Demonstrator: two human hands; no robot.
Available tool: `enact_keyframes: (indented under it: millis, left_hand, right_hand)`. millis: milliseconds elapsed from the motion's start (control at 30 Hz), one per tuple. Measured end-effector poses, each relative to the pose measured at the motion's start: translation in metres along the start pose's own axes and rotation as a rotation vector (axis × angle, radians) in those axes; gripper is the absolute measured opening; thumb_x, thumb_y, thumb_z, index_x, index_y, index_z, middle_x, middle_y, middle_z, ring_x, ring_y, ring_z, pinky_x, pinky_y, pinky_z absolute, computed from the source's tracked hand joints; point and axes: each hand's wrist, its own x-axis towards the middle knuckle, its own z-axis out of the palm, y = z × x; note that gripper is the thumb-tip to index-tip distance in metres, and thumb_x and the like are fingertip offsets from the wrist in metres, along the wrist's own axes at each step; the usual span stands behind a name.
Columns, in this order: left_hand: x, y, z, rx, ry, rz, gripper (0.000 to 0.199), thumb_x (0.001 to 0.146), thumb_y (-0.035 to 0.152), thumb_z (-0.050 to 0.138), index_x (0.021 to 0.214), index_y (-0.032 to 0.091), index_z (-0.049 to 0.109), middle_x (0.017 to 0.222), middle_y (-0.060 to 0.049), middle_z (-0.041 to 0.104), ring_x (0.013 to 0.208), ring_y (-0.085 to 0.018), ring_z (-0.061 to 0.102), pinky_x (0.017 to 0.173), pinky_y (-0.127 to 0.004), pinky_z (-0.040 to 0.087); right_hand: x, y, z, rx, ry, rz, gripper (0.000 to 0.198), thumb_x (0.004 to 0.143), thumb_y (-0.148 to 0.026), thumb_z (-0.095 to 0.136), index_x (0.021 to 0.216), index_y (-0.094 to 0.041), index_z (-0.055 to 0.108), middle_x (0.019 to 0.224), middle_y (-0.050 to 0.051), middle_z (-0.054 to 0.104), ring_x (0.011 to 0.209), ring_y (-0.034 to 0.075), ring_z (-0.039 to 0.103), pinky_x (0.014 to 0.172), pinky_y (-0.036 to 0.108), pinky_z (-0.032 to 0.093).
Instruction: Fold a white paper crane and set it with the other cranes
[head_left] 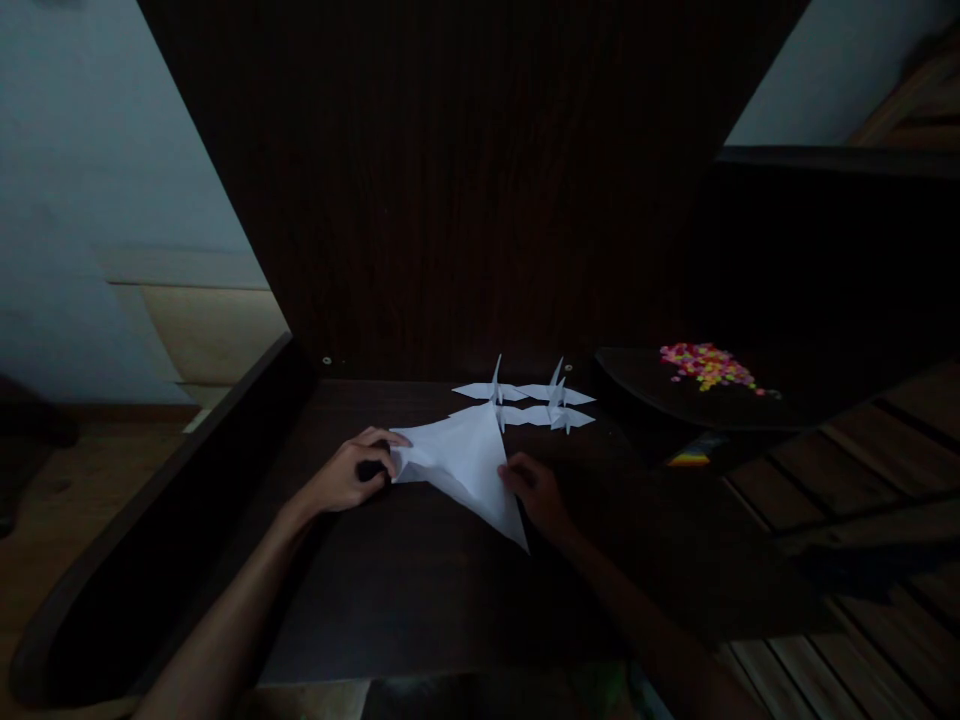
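My left hand (346, 475) has its fingers curled on the narrow left end of the white paper (469, 445), a loose grip by the look of it. My right hand (536, 490) has thumb and fingers closed on the paper's right edge. The paper sits between the 2 hands, low over the worktop (390, 600), wide and flared on the right, bunched into folds on the left; too dark to tell how much of it touches the wood.

Progress, my call: 4 paper cranes (482, 391) look finished, standing in 2 rows just behind the paper, the near-left one partly hidden by it. The paper in hand is far from that shape, so I'd count most of its folding as left to do. Can't read creases from here.

Containers: I make out none. The small colored pieces (709, 366) lie loose in a heap on the side shelf (637, 380) to the right, a few strays at its edge, nothing holding them. A rainbow-striped item (694, 452) shows below that shelf; can't tell what it is. Dark back panel (480, 200) stands behind it all.
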Motion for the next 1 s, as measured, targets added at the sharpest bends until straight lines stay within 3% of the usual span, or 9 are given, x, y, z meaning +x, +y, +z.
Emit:
enact_keyframes:
  millis: [100, 200, 300, 367, 467, 667, 867, 1000]
  left_hand:
    - [0.000, 0.000, 0.005, -0.008, -0.059, -0.003, 0.016, 0.072, 0.014, 0.053, 0.071, 0.019, 0.068, 0.113, -0.008, 0.066, 0.108, -0.025, 0.056, 0.097, -0.041, 0.038]
    - [0.001, 0.004, 0.010, -0.082, -0.098, -0.003, 0.023, 0.081, 0.020, 0.047, 0.067, 0.019, 0.066, 0.099, -0.007, 0.071, 0.099, -0.024, 0.059, 0.096, -0.039, 0.037]
    - [0.004, 0.011, 0.018, -0.089, -0.067, -0.045, 0.040, 0.094, 0.028, 0.034, 0.072, 0.018, 0.067, 0.084, -0.007, 0.070, 0.086, -0.020, 0.062, 0.092, -0.034, 0.039]
    - [0.006, 0.014, 0.027, -0.023, -0.043, -0.038, 0.035, 0.094, 0.034, 0.041, 0.077, 0.019, 0.068, 0.081, -0.005, 0.069, 0.081, -0.019, 0.062, 0.089, -0.032, 0.041]
    - [0.007, 0.013, 0.040, 0.069, -0.072, 0.034, 0.023, 0.087, 0.039, 0.056, 0.093, 0.020, 0.069, 0.097, -0.007, 0.068, 0.096, -0.021, 0.060, 0.093, -0.034, 0.041]
    - [0.001, 0.003, 0.047, 0.210, -0.139, 0.083, 0.044, 0.075, 0.036, 0.071, 0.116, 0.022, 0.063, 0.132, -0.012, 0.052, 0.122, -0.028, 0.046, 0.104, -0.045, 0.035]
    - [-0.003, -0.002, 0.042, 0.274, -0.181, 0.081, 0.054, 0.072, 0.039, 0.073, 0.121, 0.021, 0.060, 0.141, -0.012, 0.044, 0.132, -0.031, 0.036, 0.109, -0.049, 0.031]
    - [-0.006, -0.004, 0.042, 0.292, -0.141, 0.073, 0.066, 0.070, 0.039, 0.074, 0.131, 0.023, 0.053, 0.146, -0.012, 0.038, 0.136, -0.033, 0.030, 0.110, -0.052, 0.027]
  right_hand:
    - [0.000, 0.002, 0.002, -0.085, 0.010, -0.024, 0.025, 0.076, -0.041, 0.063, 0.065, -0.019, 0.057, 0.063, -0.002, 0.052, 0.063, 0.014, 0.048, 0.059, 0.025, 0.038]
    - [0.000, 0.006, 0.003, -0.121, 0.010, -0.042, 0.024, 0.079, -0.040, 0.061, 0.068, -0.019, 0.058, 0.064, -0.001, 0.054, 0.064, 0.015, 0.050, 0.061, 0.025, 0.039]
    - [-0.001, 0.009, 0.004, -0.161, 0.015, -0.048, 0.024, 0.080, -0.039, 0.060, 0.069, -0.018, 0.058, 0.064, -0.001, 0.054, 0.064, 0.015, 0.050, 0.061, 0.025, 0.039]
    - [-0.001, 0.009, 0.004, -0.190, 0.030, -0.052, 0.025, 0.080, -0.039, 0.060, 0.067, -0.018, 0.057, 0.063, -0.001, 0.054, 0.062, 0.015, 0.050, 0.060, 0.026, 0.039]
    - [-0.001, 0.009, 0.005, -0.228, 0.068, -0.072, 0.025, 0.079, -0.038, 0.060, 0.064, -0.018, 0.057, 0.061, -0.001, 0.055, 0.061, 0.015, 0.050, 0.061, 0.026, 0.040]
    - [0.001, 0.012, 0.004, -0.338, 0.156, -0.116, 0.025, 0.075, -0.037, 0.059, 0.059, -0.018, 0.055, 0.055, -0.002, 0.054, 0.054, 0.013, 0.049, 0.057, 0.025, 0.038]
    - [-0.007, 0.016, 0.002, -0.486, 0.082, -0.290, 0.024, 0.077, -0.032, 0.056, 0.058, -0.018, 0.051, 0.053, -0.002, 0.051, 0.049, 0.011, 0.048, 0.054, 0.023, 0.038]
    - [-0.018, 0.016, -0.002, -0.527, 0.025, -0.370, 0.025, 0.080, -0.031, 0.055, 0.058, -0.019, 0.048, 0.053, -0.003, 0.049, 0.048, 0.010, 0.046, 0.052, 0.022, 0.038]
